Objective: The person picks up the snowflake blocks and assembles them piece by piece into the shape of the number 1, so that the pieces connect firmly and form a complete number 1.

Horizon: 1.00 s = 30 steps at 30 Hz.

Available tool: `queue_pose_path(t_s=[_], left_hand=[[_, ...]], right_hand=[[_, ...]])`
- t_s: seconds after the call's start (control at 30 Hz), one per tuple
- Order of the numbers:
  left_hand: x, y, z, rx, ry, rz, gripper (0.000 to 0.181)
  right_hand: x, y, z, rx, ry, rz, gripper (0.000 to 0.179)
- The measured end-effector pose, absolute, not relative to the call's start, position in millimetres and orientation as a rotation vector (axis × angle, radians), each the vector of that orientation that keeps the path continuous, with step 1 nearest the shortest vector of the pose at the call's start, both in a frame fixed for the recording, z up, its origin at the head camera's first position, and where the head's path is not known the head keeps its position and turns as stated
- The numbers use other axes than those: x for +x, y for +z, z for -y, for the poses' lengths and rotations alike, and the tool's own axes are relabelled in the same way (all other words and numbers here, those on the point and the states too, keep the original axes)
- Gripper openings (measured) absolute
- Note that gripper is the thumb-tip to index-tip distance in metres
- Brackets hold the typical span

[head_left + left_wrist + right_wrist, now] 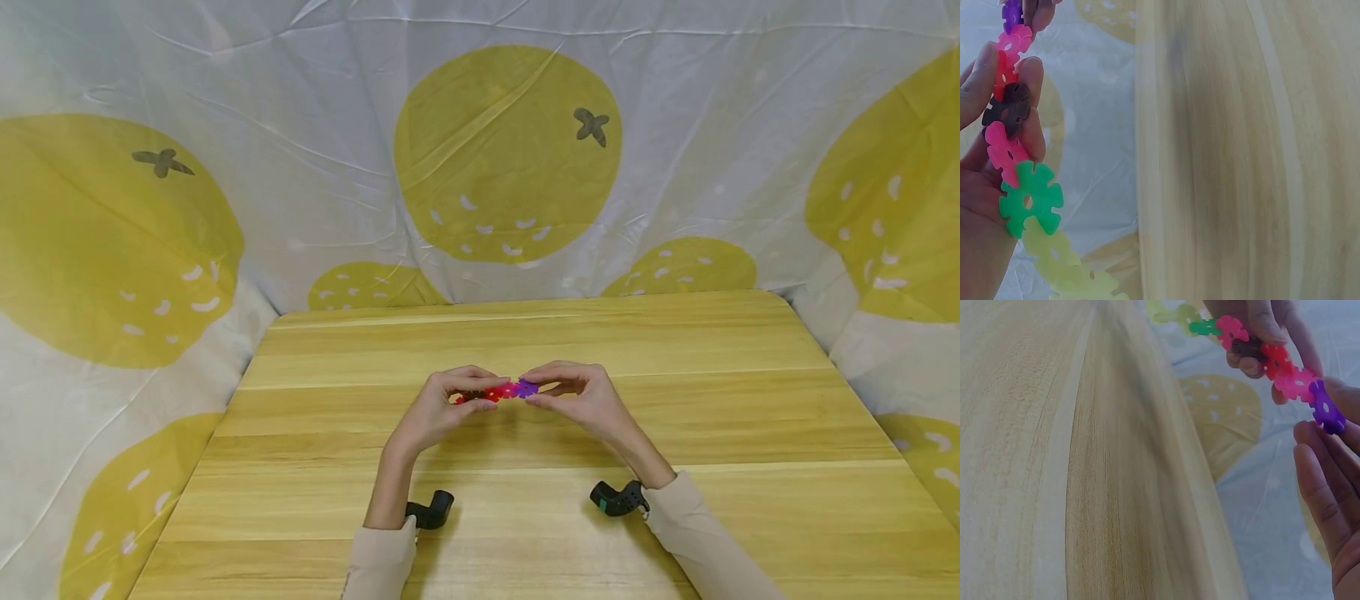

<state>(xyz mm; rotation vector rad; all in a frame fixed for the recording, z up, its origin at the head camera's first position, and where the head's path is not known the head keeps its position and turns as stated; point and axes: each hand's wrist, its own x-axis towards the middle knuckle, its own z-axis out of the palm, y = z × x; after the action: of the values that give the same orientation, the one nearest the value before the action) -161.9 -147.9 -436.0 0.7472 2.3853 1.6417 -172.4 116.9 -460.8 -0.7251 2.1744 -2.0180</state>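
Both hands hold a chain of flower-shaped interlocking discs above the table. My left hand (437, 410) grips the chain around the red disc (1275, 357) and the black disc (1015, 103), its thumb and fingers on opposite sides. At the chain's other end, my right hand (588, 400) pinches the purple disc (1330, 417) near its fingertips. A pink disc (1291, 386) joins purple to red. Beyond the black one, the left wrist view shows another pink disc (1004, 150), a green disc (1038, 184) and pale yellow discs (1047, 247) trailing down past the palm.
Below the hands spreads a wooden table (510, 508) with rounded far corners. A white cloth with yellow fruit prints (300, 108) hangs behind it and along both sides. Black wrist-worn devices (433, 510) stick out inward from both sleeves.
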Motion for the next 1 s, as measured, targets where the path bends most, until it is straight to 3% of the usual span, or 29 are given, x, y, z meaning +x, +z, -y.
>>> queue_pose_path(t_s=[1.0], left_hand=[[-160.5,-436.9,146.9,0.730,1.638,-2.368,0.033]], right_hand=[[-173.3,-463.3,-119.0,-0.761,-1.940,-2.205,0.018]])
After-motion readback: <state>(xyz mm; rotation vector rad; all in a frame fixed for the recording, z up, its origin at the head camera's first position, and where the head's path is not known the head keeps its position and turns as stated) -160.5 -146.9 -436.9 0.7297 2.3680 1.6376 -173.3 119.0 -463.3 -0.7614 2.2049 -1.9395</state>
